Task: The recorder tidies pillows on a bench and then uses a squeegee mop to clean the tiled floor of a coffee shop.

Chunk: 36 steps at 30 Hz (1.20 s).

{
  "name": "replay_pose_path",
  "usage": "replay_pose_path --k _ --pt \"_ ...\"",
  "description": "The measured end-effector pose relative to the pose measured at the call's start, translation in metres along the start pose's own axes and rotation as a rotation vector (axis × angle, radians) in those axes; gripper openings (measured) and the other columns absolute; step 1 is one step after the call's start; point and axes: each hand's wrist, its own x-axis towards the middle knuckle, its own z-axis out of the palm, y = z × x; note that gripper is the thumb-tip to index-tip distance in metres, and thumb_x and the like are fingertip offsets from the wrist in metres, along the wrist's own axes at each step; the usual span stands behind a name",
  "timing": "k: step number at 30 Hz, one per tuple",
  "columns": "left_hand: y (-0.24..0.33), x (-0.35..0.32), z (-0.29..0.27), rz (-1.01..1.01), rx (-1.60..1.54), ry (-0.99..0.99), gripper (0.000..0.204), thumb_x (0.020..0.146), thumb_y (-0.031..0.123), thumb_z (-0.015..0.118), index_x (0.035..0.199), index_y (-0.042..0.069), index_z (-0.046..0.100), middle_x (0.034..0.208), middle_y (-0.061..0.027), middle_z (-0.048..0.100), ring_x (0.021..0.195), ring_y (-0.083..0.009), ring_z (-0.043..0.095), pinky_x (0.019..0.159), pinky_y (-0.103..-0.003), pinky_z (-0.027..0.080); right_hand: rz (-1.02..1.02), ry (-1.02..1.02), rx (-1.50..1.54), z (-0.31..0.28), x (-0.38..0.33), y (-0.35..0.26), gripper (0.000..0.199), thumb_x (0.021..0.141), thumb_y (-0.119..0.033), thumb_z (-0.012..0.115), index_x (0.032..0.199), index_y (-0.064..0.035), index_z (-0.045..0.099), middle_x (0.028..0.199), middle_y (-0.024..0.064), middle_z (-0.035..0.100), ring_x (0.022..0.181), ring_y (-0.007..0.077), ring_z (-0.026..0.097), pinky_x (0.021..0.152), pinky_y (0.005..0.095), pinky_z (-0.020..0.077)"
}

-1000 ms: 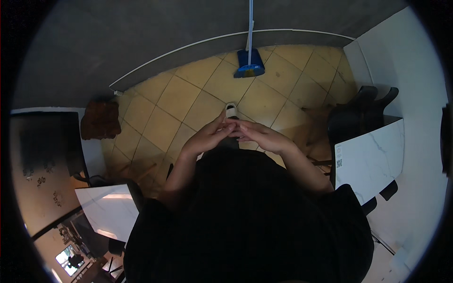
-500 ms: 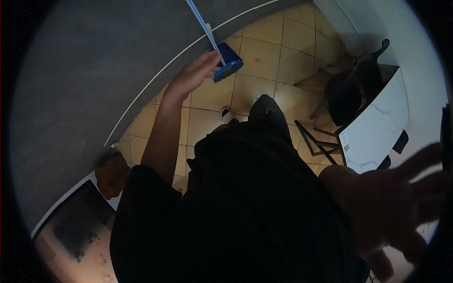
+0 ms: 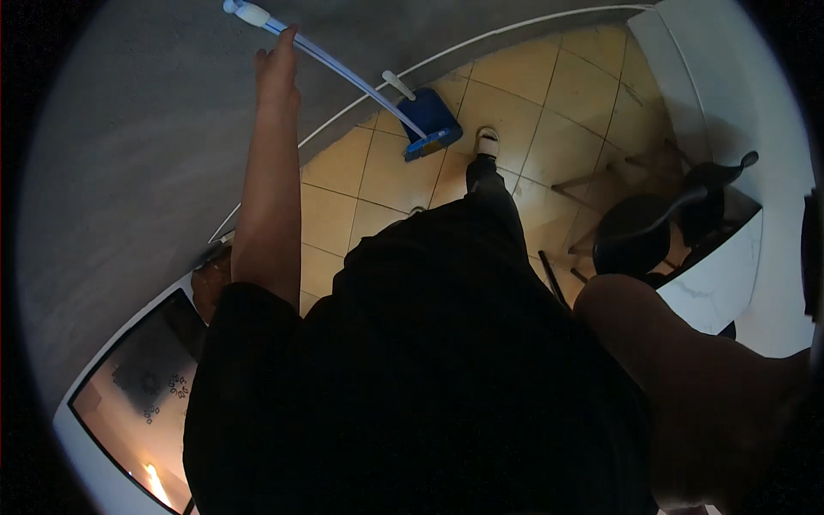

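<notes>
A broom leans against the grey wall, its long pale-blue handle (image 3: 339, 70) rising toward the upper left. The broom's blue head (image 3: 432, 144) rests at the front of a blue dustpan (image 3: 425, 110) with a short white handle. My left hand (image 3: 279, 73) is raised to the upper part of the broom handle. Its fingertips meet or overlap the handle, while the thumb stands apart and the fingers are not wrapped round it. My right hand (image 3: 738, 438) is low at the right edge, dark and partly cut off, with its fingers mostly hidden.
Black chairs (image 3: 633, 233) and a white marble-patterned table (image 3: 712, 279) stand at the right. A white cable (image 3: 515, 27) runs along the wall's base above yellow tiles (image 3: 335, 215). At lower left are a glossy framed panel (image 3: 146, 386) and a brown object (image 3: 210, 287).
My left hand has moved up and left, from near the dustpan to the upper broom handle. My right hand has shifted toward the lower right edge. A foot has stepped forward beside the dustpan.
</notes>
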Motion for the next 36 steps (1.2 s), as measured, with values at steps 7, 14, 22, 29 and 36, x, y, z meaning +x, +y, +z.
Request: replay_pose_path --k 7,14,22,29,36 --pt "0.015 0.043 0.034 0.063 -0.222 0.387 0.033 0.089 0.019 0.071 0.103 -0.008 0.059 0.083 -0.0084 0.060 0.075 -0.0159 0.056 0.066 -0.035 0.047 0.096 -0.059 0.071 -0.034 0.114 0.082 0.093 0.093 -0.076 0.045 0.158 -0.0116 0.028 0.163 0.0242 0.026 0.149 0.0479 0.026 0.115 0.0598 0.0327" --pt "0.001 0.011 0.022 0.143 0.034 0.301 0.032 0.100 0.027 0.063 0.100 -0.005 0.064 0.077 -0.0061 0.065 0.074 -0.0138 0.060 0.068 -0.032 0.049 0.154 -0.080 0.160 -0.055 0.170 0.162 0.091 0.094 -0.073 0.047 0.157 -0.0081 0.031 0.162 0.0246 0.029 0.148 0.0479 0.028 0.115 0.0597 0.0323" --pt "0.011 -0.181 -0.077 0.272 0.176 0.083 0.019 0.104 0.018 0.062 0.105 -0.001 0.064 0.093 -0.0093 0.068 0.087 -0.0180 0.064 0.080 -0.033 0.051 0.672 -0.259 0.002 0.137 0.135 0.277 0.027 0.102 -0.012 0.064 0.126 0.0011 0.062 0.119 0.0129 0.069 0.115 0.0179 0.061 0.094 0.0293 0.0477" --pt "0.036 -0.262 -0.167 0.205 -0.047 -0.012 0.024 0.097 0.017 0.071 0.110 0.000 0.061 0.100 -0.0128 0.067 0.092 -0.0244 0.067 0.082 -0.034 0.053 1.216 -0.664 0.013 0.219 -0.013 0.394 0.016 0.098 -0.014 0.070 0.107 -0.0012 0.072 0.092 0.0048 0.072 0.085 0.0105 0.064 0.075 0.0264 0.0488" --pt "-0.003 -0.359 -0.307 0.365 -0.086 0.025 0.024 0.095 0.014 0.070 0.113 0.001 0.059 0.106 -0.0119 0.064 0.100 -0.0264 0.065 0.088 -0.037 0.051 1.789 -0.817 0.175 0.364 -0.170 0.346 0.027 0.100 -0.026 0.068 0.113 -0.0036 0.066 0.100 0.0030 0.069 0.091 0.0120 0.066 0.074 0.0274 0.0512"
